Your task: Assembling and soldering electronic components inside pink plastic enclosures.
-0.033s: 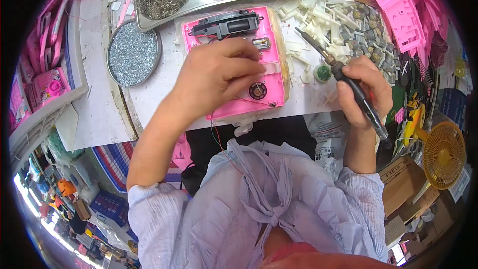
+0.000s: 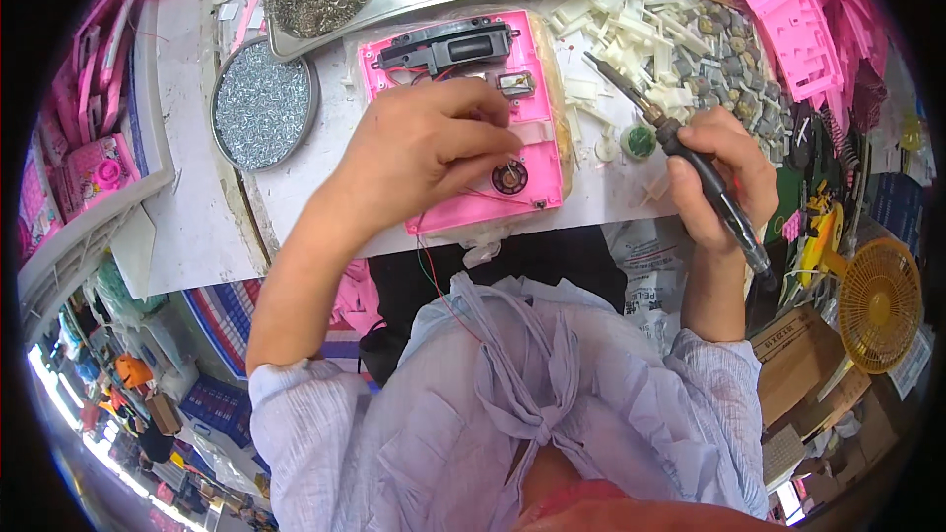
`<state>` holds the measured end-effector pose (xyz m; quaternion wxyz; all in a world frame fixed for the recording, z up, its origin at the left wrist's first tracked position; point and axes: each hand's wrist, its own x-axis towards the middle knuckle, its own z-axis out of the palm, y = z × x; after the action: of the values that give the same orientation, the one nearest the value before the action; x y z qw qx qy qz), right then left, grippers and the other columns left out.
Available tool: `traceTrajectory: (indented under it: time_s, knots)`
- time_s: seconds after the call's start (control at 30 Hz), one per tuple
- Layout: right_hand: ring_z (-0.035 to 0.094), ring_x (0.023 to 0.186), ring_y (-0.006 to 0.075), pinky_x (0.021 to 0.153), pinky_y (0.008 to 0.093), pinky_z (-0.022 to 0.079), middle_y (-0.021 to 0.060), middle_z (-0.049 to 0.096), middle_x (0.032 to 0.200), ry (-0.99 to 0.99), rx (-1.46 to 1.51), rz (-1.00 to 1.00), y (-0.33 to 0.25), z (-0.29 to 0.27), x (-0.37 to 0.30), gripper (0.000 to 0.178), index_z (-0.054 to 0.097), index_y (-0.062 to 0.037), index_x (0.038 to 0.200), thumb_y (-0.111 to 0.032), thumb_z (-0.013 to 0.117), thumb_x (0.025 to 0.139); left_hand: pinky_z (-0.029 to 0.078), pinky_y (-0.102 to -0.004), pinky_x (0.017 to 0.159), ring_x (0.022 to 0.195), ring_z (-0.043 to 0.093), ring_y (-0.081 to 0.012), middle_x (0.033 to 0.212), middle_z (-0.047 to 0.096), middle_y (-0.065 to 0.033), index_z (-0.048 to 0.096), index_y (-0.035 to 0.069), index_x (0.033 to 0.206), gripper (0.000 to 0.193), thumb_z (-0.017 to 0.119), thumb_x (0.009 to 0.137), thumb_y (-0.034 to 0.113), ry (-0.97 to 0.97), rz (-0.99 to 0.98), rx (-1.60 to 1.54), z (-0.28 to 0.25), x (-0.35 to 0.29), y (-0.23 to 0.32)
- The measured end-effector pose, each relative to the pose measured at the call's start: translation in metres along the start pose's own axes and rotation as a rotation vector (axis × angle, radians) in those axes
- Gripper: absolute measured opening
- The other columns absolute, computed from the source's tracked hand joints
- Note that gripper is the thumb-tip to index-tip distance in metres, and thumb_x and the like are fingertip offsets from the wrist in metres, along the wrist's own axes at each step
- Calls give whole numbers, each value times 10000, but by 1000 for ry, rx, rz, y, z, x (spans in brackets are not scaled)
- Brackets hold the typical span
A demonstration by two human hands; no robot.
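A pink plastic casing [image 2: 542, 166] lies on the table in front of me with electronic parts in it. Along its far side sits a black speaker-like unit [image 2: 448, 47], and near the lower right is a small round black part [image 2: 509, 177] with thin wires. My left hand [image 2: 434, 143] is over the casing, fingertips pinched together; whatever lies between them is hidden. At the right, my right hand [image 2: 724, 177] is closed around the black handle of a screwdriver [image 2: 705, 172]. Its dark tip points up and left, apart from the casing.
Left of the casing stands a round dish of small screws [image 2: 264, 106]. Beyond it is a metal tray [image 2: 394, 2] with small metal pieces. White plastic parts [image 2: 631, 30] and grey pieces [image 2: 734, 64] are heaped at the right. A yellow fan [image 2: 877, 305] stands at far right.
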<state>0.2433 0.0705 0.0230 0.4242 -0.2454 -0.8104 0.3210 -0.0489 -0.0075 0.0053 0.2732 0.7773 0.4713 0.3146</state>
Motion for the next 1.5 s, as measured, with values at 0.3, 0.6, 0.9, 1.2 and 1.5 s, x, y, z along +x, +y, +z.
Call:
traceTrajectory:
  time_s: [0.3, 0.6, 0.9, 1.2, 1.5]
  knots:
    - [594, 605, 181, 547, 272, 442, 115, 656, 747, -17, -4, 6, -3, 2, 3, 269, 690, 22, 1000, 7, 766, 742, 548, -340, 692, 857, 684, -256, 985, 676, -86, 715, 58, 938, 173, 769, 780, 13, -86, 81, -37, -1, 6, -5]
    - [593, 607, 187, 549, 285, 443, 107, 652, 741, -62, 129, 8, -10, 1, 2, 259, 686, 15, 989, -2, 766, 743, 513, -305, 712, 816, 623, -237, 953, 631, -105, 680, 1, 935, 146, 726, 804, -44, 102, -161, -163, 14, -8, 10]
    - [578, 563, 136, 526, 272, 416, 63, 644, 718, -318, 267, 184, -7, 6, -2, 229, 701, -26, 954, -46, 770, 737, 510, -348, 828, 985, 604, -282, 1129, 579, -117, 655, 11, 889, 165, 747, 756, -22, 29, -139, 18, 8, -11, 17]
    - [569, 548, 124, 530, 266, 413, 28, 631, 693, -394, 241, 229, -5, 14, 3, 206, 714, -62, 948, -68, 770, 750, 529, -363, 814, 967, 642, -270, 1162, 579, -123, 645, 30, 913, 189, 750, 764, -20, 10, -122, 57, 9, -13, 17]
    - [547, 550, 130, 540, 282, 406, 15, 596, 649, -427, 228, 222, -4, 17, 7, 227, 718, -74, 964, -76, 778, 745, 543, -395, 821, 987, 655, -290, 1172, 598, -102, 640, 30, 899, 155, 732, 775, 28, 3, -48, 111, 9, -11, 15]
